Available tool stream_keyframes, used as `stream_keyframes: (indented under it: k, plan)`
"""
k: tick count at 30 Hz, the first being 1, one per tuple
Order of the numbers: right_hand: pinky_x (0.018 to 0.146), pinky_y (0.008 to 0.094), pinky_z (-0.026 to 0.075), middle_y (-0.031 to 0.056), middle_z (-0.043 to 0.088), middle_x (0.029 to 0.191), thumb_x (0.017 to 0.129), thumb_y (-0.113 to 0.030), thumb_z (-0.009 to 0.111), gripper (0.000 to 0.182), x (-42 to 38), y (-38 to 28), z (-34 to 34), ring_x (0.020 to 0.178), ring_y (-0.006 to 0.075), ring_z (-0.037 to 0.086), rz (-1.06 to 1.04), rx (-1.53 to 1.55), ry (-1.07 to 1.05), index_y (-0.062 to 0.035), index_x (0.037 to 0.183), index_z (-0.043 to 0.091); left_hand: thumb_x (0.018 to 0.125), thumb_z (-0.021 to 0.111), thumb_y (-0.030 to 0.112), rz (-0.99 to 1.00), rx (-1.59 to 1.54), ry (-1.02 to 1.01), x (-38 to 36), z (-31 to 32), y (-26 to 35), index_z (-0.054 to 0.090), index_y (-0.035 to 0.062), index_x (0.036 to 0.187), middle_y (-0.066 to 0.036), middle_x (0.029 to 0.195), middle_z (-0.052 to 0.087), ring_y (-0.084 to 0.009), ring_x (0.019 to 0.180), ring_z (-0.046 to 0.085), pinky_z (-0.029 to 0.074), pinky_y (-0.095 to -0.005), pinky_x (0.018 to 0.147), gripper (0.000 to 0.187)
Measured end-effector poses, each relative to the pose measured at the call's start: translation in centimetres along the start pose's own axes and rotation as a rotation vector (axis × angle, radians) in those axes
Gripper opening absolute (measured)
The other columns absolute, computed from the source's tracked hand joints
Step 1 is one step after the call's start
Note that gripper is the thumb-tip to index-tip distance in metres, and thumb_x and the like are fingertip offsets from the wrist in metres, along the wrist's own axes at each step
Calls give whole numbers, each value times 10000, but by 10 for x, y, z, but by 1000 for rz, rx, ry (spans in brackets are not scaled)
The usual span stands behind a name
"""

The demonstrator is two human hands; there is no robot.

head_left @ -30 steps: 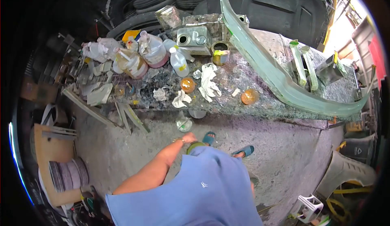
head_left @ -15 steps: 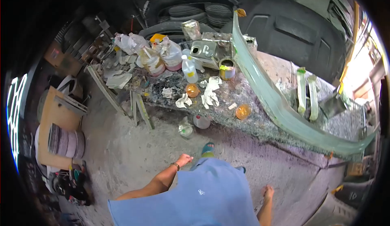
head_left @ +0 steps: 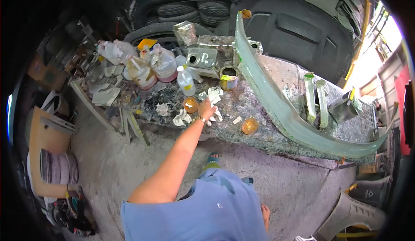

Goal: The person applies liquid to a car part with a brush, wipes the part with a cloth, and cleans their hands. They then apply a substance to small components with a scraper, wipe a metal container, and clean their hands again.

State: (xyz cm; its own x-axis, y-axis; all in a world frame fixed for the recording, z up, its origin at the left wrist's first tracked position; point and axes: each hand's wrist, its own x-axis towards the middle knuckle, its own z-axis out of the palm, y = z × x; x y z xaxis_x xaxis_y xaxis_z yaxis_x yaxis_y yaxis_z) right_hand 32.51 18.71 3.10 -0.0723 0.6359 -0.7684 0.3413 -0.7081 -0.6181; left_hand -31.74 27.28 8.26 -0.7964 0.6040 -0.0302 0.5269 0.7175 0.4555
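My left hand [head_left: 206, 110] is over the white glove [head_left: 215, 94] on the stained workbench [head_left: 259, 135], its fingers partly hidden against the cloth. Left of the hand sits an orange cup [head_left: 190, 104], and a second white cloth [head_left: 181, 118] lies below it. Another orange cup [head_left: 250, 126] stands farther right. Low in the picture my right hand [head_left: 265, 213] hangs beside the blue shirt, partly covered, away from the bench; whether it holds anything is not visible.
Plastic jugs [head_left: 163, 63], a white bottle [head_left: 186, 81], a metal can [head_left: 203, 61] and an open tin [head_left: 228, 78] stand along the back. A long green curved panel [head_left: 285, 115] spans the right side. Wooden legs [head_left: 93, 107] stick out at left.
My left hand has reached forward from above the floor to the white glove on the bench. My right hand has drawn in closer to my body. The view has shifted slightly.
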Motion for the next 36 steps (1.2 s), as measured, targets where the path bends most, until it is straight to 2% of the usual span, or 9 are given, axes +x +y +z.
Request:
stream_keyframes:
  k: [7,13,15,17,21,23,29,31,36]
  plan:
    - [542,265,447,62,638,871,893,-137,542,225,-48,52,37,665,153,592,35,-25,124,-24,1085,576,781,632,284,-48,-159,-241,22,-17,4,645,38,982,-185,1031,630,-362,1020,581,453,-451,849,317]
    - [550,260,447,56,638,878,894,-151,550,235,-70,45,79,662,141,582,87,-77,77,-25,1090,578,827,628,207,389,-468,148,-18,-84,2,555,-8,845,-168,893,587,-339,799,578,449,-411,699,228]
    - [552,258,446,53,638,880,894,-155,552,238,-64,29,90,660,137,578,78,-73,54,-25,1092,579,830,648,173,123,-595,-114,-30,-109,4,524,3,792,-69,687,558,-189,587,542,441,-324,590,214]
    - [555,256,446,51,637,882,894,-160,555,242,-55,10,98,659,133,575,59,-79,33,-25,1093,579,836,651,179,203,-567,-3,-30,-112,3,508,16,778,-33,593,520,-136,517,494,416,-302,540,224]
    - [560,252,446,47,637,887,895,-169,559,248,-37,-29,106,657,125,568,21,-21,33,-25,1097,581,833,642,181,231,-477,9,-15,-80,-6,517,11,813,-91,655,554,-204,593,539,430,-344,587,212]
    - [572,265,457,43,638,929,908,-196,551,265,-3,-15,98,687,128,587,45,125,40,-31,1113,579,821,627,186,266,-391,50,-5,-53,-12,509,-1,855,-170,782,591,-360,767,576,429,-441,686,224]
    - [599,282,480,45,652,928,909,-220,545,288,-8,-46,97,713,131,620,24,84,81,-53,1140,585,766,689,186,290,-427,-57,-16,-23,-40,545,16,877,-176,1087,521,-362,1000,507,406,-415,830,249]
    - [604,287,484,44,654,919,901,-218,552,280,-4,-27,89,704,134,619,70,96,63,-64,1130,595,759,702,255,591,-46,-41,-32,-19,-51,615,26,940,-201,1198,508,-392,1121,464,360,-446,951,305]
    - [659,342,502,55,646,900,887,-208,561,251,-23,32,72,704,162,616,271,56,108,-72,1095,599,772,682,363,436,140,-383,-52,-18,-56,627,25,1076,-257,1391,379,-404,1311,309,215,-510,1074,457]
